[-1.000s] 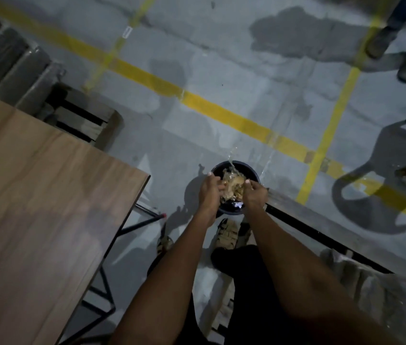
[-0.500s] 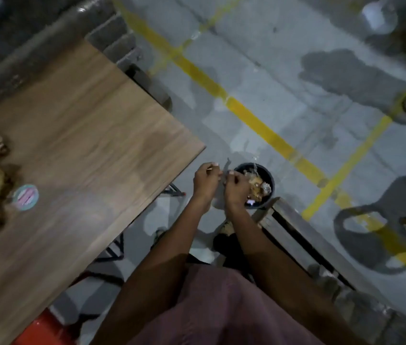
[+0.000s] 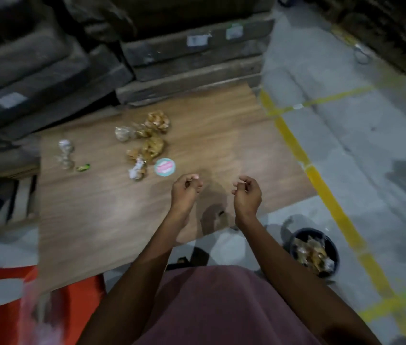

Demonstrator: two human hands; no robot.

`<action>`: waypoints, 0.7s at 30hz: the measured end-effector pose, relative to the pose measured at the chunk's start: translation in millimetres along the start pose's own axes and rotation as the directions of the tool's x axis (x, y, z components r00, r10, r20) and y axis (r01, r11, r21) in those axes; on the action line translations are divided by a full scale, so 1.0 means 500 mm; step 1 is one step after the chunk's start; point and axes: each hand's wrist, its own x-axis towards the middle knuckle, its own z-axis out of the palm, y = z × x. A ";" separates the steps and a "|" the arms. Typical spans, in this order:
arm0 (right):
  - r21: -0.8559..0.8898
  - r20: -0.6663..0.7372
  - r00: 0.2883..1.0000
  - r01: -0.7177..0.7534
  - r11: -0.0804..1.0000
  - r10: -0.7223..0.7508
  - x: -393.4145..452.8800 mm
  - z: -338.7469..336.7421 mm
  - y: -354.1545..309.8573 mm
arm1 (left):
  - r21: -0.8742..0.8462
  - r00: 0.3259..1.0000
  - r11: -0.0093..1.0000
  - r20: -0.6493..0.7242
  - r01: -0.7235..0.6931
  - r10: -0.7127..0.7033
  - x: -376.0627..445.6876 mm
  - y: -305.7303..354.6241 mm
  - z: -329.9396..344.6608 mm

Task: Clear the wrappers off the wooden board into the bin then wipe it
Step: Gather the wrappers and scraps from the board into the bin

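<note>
Golden wrappers [image 3: 152, 135], black bin [image 3: 314, 252]

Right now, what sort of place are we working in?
Probably a warehouse or storage floor: painted yellow lines cross bare concrete, and dark labelled stacks stand behind the wooden board. A small bin sits on the floor.
</note>
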 end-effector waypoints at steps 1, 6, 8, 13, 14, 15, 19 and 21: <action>0.013 0.033 0.999 0.000 1.000 0.000 -0.013 0.041 -0.013 | -0.011 0.999 1.000 -0.033 -0.007 0.007 0.016 0.004 -0.045; -0.010 0.182 0.983 0.039 0.999 -0.036 -0.071 0.200 -0.042 | -0.054 0.978 0.999 -0.210 0.000 -0.012 0.090 0.007 -0.238; -0.047 0.255 0.967 0.035 0.998 -0.022 -0.084 0.250 -0.047 | -0.060 0.964 0.998 -0.263 0.025 -0.040 0.126 0.003 -0.286; -0.167 0.365 0.931 0.063 0.984 0.002 -0.086 0.389 -0.073 | -0.039 0.932 0.997 -0.356 0.060 -0.070 0.227 -0.002 -0.347; -0.176 0.389 0.921 0.087 0.980 -0.012 -0.082 0.414 -0.081 | -0.029 0.924 0.998 -0.379 0.050 -0.058 0.244 0.000 -0.355; -0.200 0.405 0.914 0.117 0.973 -0.027 -0.076 0.435 -0.091 | -0.015 0.915 0.999 -0.401 0.041 -0.043 0.259 0.002 -0.364; -0.329 0.472 0.878 0.264 0.907 -0.084 -0.017 0.510 -0.103 | 0.087 0.859 0.995 -0.512 0.050 0.001 0.321 -0.004 -0.442; -0.385 0.496 0.861 0.336 0.860 -0.114 0.021 0.545 -0.102 | 0.225 0.832 0.970 -0.553 0.095 0.047 0.361 -0.006 -0.502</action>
